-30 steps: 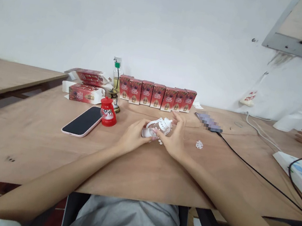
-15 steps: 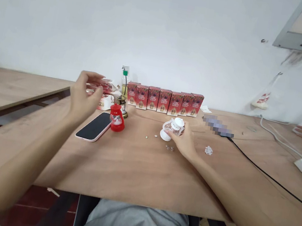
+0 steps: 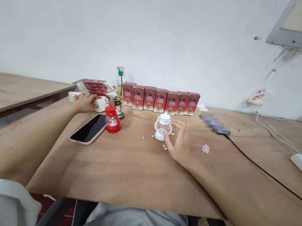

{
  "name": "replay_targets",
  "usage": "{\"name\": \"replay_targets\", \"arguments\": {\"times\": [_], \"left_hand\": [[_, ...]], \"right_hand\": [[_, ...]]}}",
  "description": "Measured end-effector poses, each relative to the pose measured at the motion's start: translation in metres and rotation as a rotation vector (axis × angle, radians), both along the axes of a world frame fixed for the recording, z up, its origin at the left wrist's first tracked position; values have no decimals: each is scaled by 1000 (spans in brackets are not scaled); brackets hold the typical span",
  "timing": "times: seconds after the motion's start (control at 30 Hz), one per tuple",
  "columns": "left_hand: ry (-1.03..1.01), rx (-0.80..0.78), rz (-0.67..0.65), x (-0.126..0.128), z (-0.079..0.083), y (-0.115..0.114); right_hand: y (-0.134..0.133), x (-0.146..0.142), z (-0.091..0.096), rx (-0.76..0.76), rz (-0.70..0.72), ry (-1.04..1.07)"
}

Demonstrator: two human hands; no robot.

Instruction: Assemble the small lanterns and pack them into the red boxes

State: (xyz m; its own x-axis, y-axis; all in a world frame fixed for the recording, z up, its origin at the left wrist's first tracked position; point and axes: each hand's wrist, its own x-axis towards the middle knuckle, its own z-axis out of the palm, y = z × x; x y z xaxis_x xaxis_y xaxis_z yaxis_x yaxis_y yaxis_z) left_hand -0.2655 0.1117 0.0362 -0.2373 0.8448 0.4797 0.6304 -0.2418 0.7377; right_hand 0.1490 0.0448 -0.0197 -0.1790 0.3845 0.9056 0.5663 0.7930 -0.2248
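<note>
A small white lantern (image 3: 163, 127) with a clear globe stands upright on the table. My right hand (image 3: 179, 144) holds it from the right, thumb at the front and fingers behind its side. Coin-like button cells (image 3: 165, 147) lie around its base. My left hand (image 3: 84, 102) has its fingers bent over a red and white box (image 3: 101, 103) in a pile of cartons at the left; the fingertips are partly hidden. Nearby stand a red lantern (image 3: 112, 120) and a dark bronze-coloured lantern (image 3: 117, 107). A phone (image 3: 89, 129) with a pink edge lies flat in front of them.
A row of red boxes (image 3: 160, 101) lines the back of the table by the wall. Behind the lanterns is a bottle with a green part (image 3: 120, 81). At right are a blurred-out device (image 3: 214, 124) on a black cable (image 3: 260, 168) and white scraps (image 3: 205, 148).
My left hand has come down from the air onto the boxes. The white lantern, tilted before, is now upright in my right hand. Another person's hand at the right edge has left the view.
</note>
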Motion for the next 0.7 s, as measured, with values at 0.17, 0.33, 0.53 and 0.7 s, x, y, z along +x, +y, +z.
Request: {"name": "replay_targets", "arguments": {"times": [0.17, 0.33, 0.53, 0.7], "left_hand": [[540, -117, 132, -5, -6, -22], [961, -305, 216, -9, 0, -39], [749, 98, 657, -18, 20, -43], [776, 620, 542, 61, 47, -79]], "right_hand": [[-10, -3, 4, 312, 77, -92], [-13, -6, 3, 480, 164, -163], [-18, -12, -1, 482, 379, -239], [-31, -19, 1, 159, 511, -97]]}}
